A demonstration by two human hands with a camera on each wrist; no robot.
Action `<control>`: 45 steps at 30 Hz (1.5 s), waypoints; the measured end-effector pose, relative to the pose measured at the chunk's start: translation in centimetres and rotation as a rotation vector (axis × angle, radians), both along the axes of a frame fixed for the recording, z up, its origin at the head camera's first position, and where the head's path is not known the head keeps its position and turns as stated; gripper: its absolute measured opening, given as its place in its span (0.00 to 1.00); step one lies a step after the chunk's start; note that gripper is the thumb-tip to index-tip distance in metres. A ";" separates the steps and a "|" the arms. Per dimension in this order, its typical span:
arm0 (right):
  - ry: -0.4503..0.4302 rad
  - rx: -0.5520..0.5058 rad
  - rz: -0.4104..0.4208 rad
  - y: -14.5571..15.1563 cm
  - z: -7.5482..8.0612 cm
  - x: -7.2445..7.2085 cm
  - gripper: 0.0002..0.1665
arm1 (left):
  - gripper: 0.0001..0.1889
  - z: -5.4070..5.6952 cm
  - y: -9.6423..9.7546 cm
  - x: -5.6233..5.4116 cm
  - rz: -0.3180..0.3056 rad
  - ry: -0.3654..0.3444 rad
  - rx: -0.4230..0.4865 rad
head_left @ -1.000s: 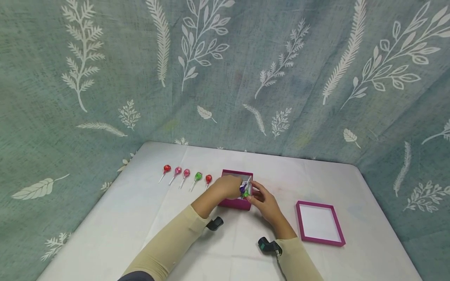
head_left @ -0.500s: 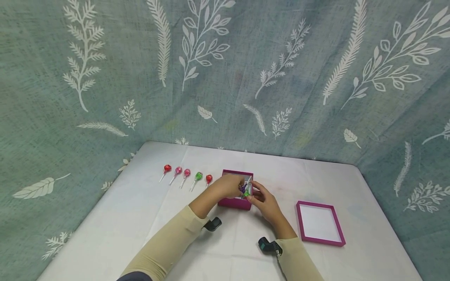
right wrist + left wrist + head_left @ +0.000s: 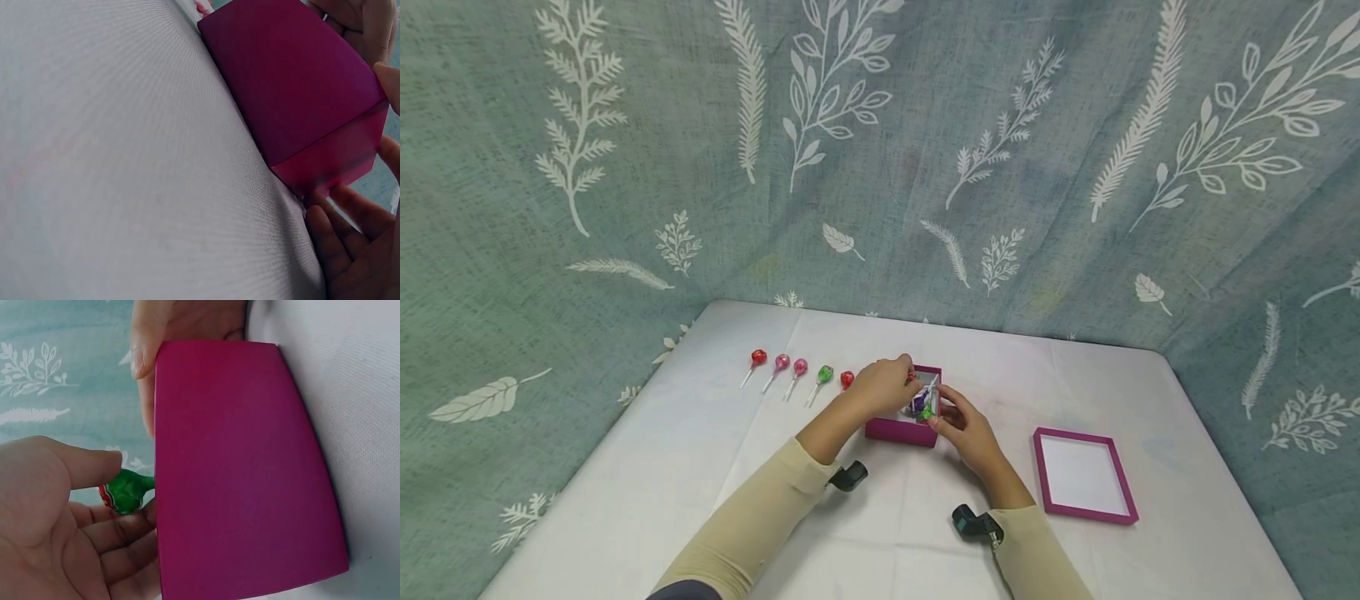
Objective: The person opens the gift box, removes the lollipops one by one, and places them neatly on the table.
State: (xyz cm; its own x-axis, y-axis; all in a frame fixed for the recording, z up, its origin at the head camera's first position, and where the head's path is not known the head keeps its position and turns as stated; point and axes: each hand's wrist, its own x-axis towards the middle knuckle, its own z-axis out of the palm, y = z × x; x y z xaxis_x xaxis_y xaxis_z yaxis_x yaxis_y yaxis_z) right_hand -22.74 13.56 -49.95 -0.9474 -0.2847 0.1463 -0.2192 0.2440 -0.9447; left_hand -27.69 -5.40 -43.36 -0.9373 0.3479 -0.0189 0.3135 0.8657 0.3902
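My left hand (image 3: 878, 388) is over the left part of the magenta box (image 3: 900, 432). In the left wrist view its thumb and fingers pinch a lollipop (image 3: 129, 490) in a green and red wrapper, right at the box's rim. My right hand (image 3: 967, 431) grips the box's right end, thumb at the near corner and fingers along the side. Inside the box, a purple-wrapped lollipop (image 3: 918, 402) and a green-wrapped one (image 3: 927, 413) show at the right, with white sticks. My left hand hides the rest of the inside.
Left of the box a row of lollipops stands out on the white tablecloth: red (image 3: 759, 357), two pink (image 3: 782, 362), green (image 3: 825, 374) and another red (image 3: 847, 379). The box's magenta lid (image 3: 1084, 511) lies to the right, white inside up. A leaf-patterned curtain (image 3: 880, 167) hangs behind.
My left hand has shifted up and slightly left within the box, showing more of the purple lollipop. A bit of red and green now shows at its fingertips. My right hand stays at the box.
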 end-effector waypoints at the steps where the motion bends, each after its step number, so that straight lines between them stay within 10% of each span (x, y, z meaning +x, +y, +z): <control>1: 0.003 0.001 -0.002 0.0 -0.1 0.0 0.38 | 0.17 0.0 -0.1 0.0 -0.002 -0.003 0.017; 19: 0.010 0.009 -0.004 0.1 -0.1 -0.2 0.37 | 0.16 -0.8 -0.8 -0.7 -0.024 -0.002 0.486; 33: 0.014 0.003 -0.080 0.2 -3.8 -1.9 0.37 | 0.21 -0.1 -1.2 -0.4 0.027 0.023 0.730; 45: -0.010 0.012 -0.019 0.0 -0.2 -0.2 0.38 | 0.19 -0.5 -1.8 -0.9 -0.005 0.011 0.838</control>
State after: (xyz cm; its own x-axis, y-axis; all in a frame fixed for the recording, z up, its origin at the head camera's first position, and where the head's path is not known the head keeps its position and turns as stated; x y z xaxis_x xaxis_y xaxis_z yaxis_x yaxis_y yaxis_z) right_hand -22.94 13.57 -50.11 -0.9541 -0.2681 0.1333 -0.2048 0.2597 -0.9437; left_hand -28.55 -7.20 -43.83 -0.9342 0.2471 0.2572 0.3244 0.2894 0.9006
